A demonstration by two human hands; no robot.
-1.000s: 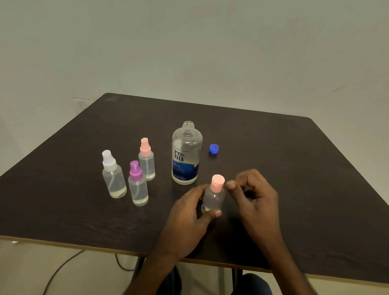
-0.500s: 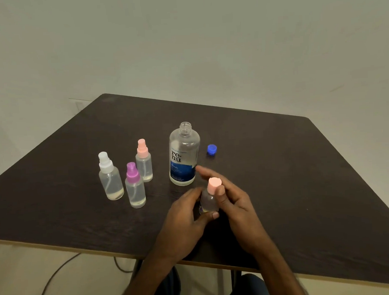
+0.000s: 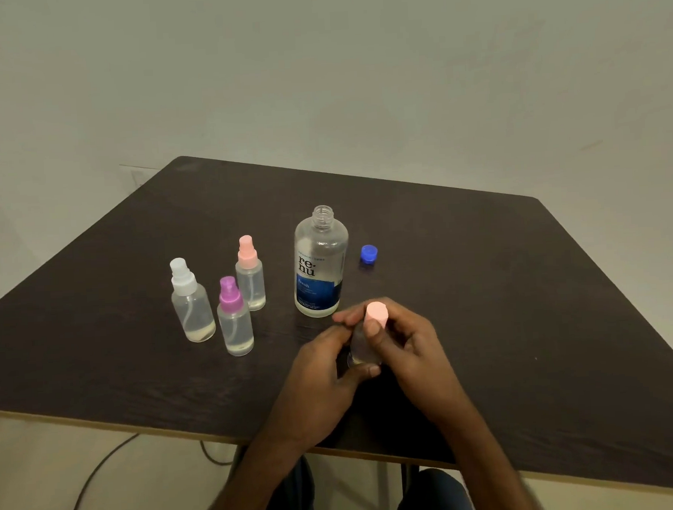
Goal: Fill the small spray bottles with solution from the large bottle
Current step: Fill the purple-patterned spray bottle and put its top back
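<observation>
a small spray bottle (image 3: 361,349) with a pink cap (image 3: 376,313) stands on the dark table (image 3: 504,285) near its front edge. the left hand (image 3: 321,376) is wrapped round its body and the right hand (image 3: 407,339) is closed on the cap. just behind stands the large bottle (image 3: 320,263) (uncapped), its blue cap (image 3: 368,252) beside it. three more spray bottles, white-topped (image 3: 191,301), purple-topped (image 3: 234,318) and pink-topped (image 3: 249,274), cluster well to the left.
</observation>
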